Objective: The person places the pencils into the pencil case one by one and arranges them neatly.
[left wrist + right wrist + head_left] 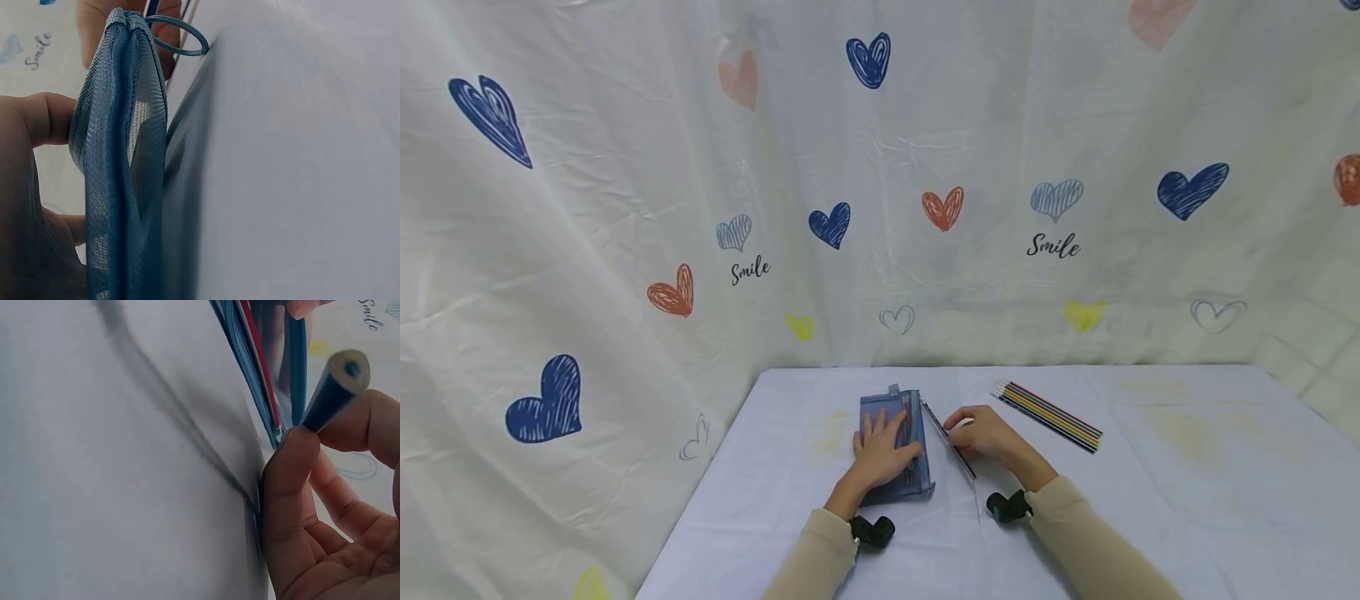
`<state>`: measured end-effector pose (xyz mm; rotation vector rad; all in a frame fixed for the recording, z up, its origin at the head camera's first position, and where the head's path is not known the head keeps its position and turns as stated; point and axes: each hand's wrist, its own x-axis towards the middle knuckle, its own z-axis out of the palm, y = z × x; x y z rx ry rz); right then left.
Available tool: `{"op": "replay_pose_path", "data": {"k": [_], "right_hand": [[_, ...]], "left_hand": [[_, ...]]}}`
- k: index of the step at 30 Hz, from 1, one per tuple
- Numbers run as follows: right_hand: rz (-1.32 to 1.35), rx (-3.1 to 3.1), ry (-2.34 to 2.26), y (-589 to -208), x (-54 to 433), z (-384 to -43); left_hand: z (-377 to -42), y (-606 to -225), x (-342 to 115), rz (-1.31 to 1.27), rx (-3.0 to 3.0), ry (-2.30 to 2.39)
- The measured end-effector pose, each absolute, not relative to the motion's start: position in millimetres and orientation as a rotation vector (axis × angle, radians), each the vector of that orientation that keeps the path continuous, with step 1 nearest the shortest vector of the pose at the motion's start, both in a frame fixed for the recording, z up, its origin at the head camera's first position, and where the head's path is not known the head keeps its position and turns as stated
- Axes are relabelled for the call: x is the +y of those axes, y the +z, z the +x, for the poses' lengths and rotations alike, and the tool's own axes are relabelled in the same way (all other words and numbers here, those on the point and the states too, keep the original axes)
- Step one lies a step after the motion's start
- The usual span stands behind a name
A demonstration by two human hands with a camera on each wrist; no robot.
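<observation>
A blue mesh pencil pouch (919,446) lies on the table with a zipper along its length. My left hand (878,454) rests on top of it, fingers spread. In the left wrist view the pouch (100,187) appears edge-on, a loop (187,37) sticking out at its end. Just right of the pouch, my right hand (988,433) pinches a dark pencil (962,459) between thumb and fingers. The right wrist view shows the flat end of this pencil (337,387) pointing toward the camera, with a red strip (259,356) along the pouch's edge behind it.
A row of several striped pencils (1048,415) lies at the right, beyond my right hand. The table (1187,500) has a white cloth over it. Behind its back edge hangs a white curtain (985,125) printed with hearts.
</observation>
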<state>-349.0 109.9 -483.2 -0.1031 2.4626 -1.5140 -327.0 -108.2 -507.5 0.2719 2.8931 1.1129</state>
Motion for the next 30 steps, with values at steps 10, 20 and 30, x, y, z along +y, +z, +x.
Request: {"op": "replay_pose_path", "data": {"k": [10, 20, 30], "right_hand": [[-0.098, 2.501, -1.496, -482.8, 94.5, -356.5], [-0.027, 2.552, -1.424, -479.9, 77.6, -363.0], [-0.032, 2.526, -1.493, -478.7, 65.8, -360.4]], "left_hand": [[-326.4, -505.7, -108.3, 0.277, 2.888, 1.102], [-327.6, -507.0, -109.7, 0.273, 2.888, 1.098], [-326.7, -504.7, -109.9, 0.279, 2.889, 1.092]]}}
